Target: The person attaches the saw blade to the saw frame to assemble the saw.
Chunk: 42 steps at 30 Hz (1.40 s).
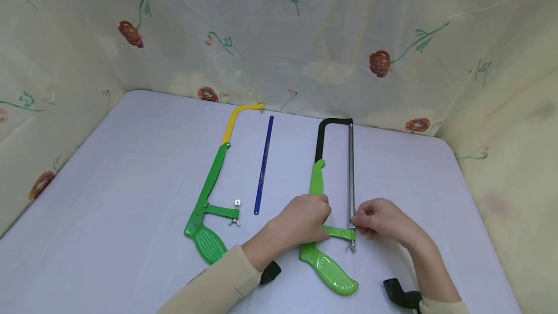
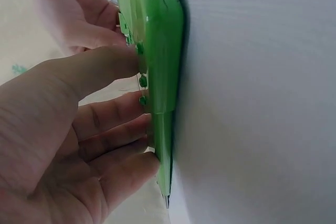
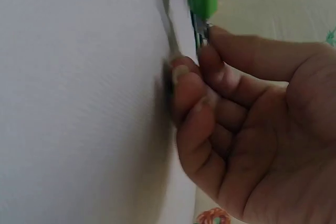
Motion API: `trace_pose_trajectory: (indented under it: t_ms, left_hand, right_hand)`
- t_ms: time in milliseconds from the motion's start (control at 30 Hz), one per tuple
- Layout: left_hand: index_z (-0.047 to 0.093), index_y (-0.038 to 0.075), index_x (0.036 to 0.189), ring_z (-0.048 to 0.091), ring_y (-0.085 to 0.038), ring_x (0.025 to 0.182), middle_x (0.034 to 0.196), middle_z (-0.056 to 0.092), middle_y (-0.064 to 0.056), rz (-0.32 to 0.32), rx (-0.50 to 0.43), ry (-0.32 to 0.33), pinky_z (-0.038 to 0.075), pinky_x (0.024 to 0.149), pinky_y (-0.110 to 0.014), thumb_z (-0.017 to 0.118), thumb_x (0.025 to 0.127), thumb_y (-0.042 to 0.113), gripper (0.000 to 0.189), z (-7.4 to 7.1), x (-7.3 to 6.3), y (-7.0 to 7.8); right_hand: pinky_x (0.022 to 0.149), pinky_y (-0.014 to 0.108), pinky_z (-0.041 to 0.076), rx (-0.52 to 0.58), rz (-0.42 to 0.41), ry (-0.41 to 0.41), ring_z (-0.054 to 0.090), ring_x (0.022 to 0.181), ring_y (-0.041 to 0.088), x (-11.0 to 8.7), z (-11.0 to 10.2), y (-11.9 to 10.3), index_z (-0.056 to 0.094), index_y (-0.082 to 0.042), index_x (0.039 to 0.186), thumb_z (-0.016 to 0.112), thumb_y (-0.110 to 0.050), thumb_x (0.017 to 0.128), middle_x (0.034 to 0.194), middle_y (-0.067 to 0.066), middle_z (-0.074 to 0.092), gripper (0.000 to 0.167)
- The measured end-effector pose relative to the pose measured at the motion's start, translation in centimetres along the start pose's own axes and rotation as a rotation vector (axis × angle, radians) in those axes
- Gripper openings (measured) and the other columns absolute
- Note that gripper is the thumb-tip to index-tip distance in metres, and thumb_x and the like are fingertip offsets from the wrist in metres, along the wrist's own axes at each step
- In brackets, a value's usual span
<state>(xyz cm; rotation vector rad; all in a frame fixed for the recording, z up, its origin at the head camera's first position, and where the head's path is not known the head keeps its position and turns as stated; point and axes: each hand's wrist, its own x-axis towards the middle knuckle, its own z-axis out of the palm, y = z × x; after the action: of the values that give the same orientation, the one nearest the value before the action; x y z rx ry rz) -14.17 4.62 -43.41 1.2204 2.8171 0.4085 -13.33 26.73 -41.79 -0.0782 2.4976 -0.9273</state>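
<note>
Lying on the table [image 1: 144, 173], right of centre: one light-green hacksaw [image 1: 316, 178], black front bow close to the far edge, handle toward the near edge. One grey blade [image 1: 351, 173], upper end at the bow's tip, lower end at the saw's cross-arm. One left hand [image 1: 302, 217], thumb and bent fingers gripping the green frame. One right hand [image 1: 385, 217], thumb and forefinger closed in a pinch on the blade's lower end. Toward the left edge: one green-and-yellow hacksaw [image 1: 213, 173], yellow tip at the far edge. Between both saws: one blue blade [image 1: 263, 168].
</note>
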Motion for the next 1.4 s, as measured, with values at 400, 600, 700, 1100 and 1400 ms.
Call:
trace_pose_trajectory:
  t_ms: [400, 600, 700, 1100, 1400]
  left_hand:
    - [0.067, 0.018, 0.076, 0.05, -0.003, 0.063, 0.087, 0.061, 0.007, -0.014, 0.0, -0.014, 0.038, 0.051, -0.014, 0.081, 0.08, 0.036, 0.023, 0.1, 0.0, 0.0]
    - [0.068, 0.017, 0.079, 0.05, -0.004, 0.066, 0.089, 0.062, 0.006, -0.018, -0.006, -0.02, 0.04, 0.054, -0.014, 0.08, 0.081, 0.036, 0.023, 0.0, -0.1, -0.1]
    - [0.067, 0.017, 0.079, 0.05, -0.004, 0.066, 0.09, 0.061, 0.006, -0.018, -0.006, -0.019, 0.04, 0.055, -0.014, 0.08, 0.082, 0.036, 0.023, 0.0, -0.1, -0.1]
    - [0.067, 0.017, 0.079, 0.049, -0.004, 0.068, 0.09, 0.061, 0.007, -0.009, -0.005, -0.027, 0.04, 0.056, -0.014, 0.079, 0.082, 0.035, 0.022, 0.0, -0.2, 0.0]
    - [0.067, 0.018, 0.078, 0.05, -0.004, 0.072, 0.096, 0.063, 0.007, 0.003, -0.001, -0.031, 0.041, 0.06, -0.015, 0.08, 0.082, 0.036, 0.022, -0.1, -0.2, 0.1]
  right_hand:
    - [0.051, 0.024, 0.038, 0.005, -0.057, -0.25, 0.047, 0.055, 0.012, -1.4, -0.7, -0.7, 0.071, 0.0, 0.069, 0.07, -0.03, 0.089, 0.057, -0.001, 0.055, 0.035]
    - [0.048, 0.022, 0.035, -0.025, -0.061, -0.273, 0.046, 0.051, 0.011, -1.4, -0.2, -1.2, 0.071, -0.002, 0.067, 0.073, -0.032, 0.087, 0.054, -0.003, 0.054, 0.036]
    - [0.047, 0.022, 0.033, -0.029, -0.054, -0.271, 0.045, 0.05, 0.01, -1.4, 0.0, -1.4, 0.07, -0.001, 0.065, 0.074, -0.033, 0.086, 0.053, -0.003, 0.053, 0.038]
    - [0.046, 0.023, 0.033, -0.057, -0.009, -0.266, 0.047, 0.049, 0.01, -1.7, 0.7, -1.5, 0.068, -0.003, 0.063, 0.076, -0.034, 0.082, 0.052, -0.004, 0.055, 0.038]
    - [0.048, 0.022, 0.034, -0.039, -0.095, -0.348, 0.048, 0.051, 0.012, -1.8, 0.1, -0.7, 0.068, 0.002, 0.065, 0.072, -0.028, 0.086, 0.055, 0.0, 0.057, 0.037]
